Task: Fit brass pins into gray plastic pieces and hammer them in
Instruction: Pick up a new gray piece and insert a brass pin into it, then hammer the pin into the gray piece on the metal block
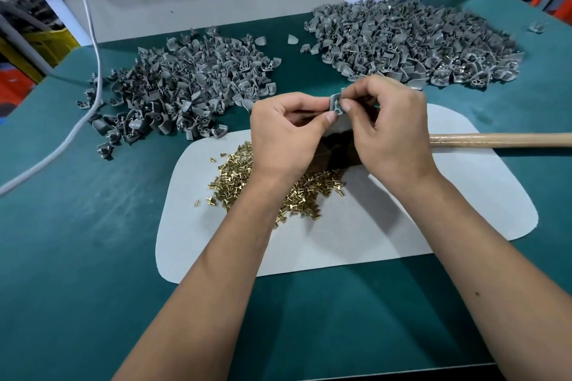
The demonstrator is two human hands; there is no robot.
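One gray plastic piece [336, 104] is held above the white mat [433, 226], pinched between both hands. My left hand [284, 136] holds it from the left with thumb and forefinger. My right hand [390, 130] pinches it from the right; any pin in those fingers is hidden. A heap of brass pins [235, 176] lies on the mat under my left wrist. A wooden hammer handle [501, 140] lies on the mat's right side, its head hidden behind my right hand.
A pile of gray pieces [185, 86] spreads at the back left of the green table [77, 241], and a larger pile [411, 43] sits at the back right. A white cable [93, 65] runs down the left side. White panels stand behind.
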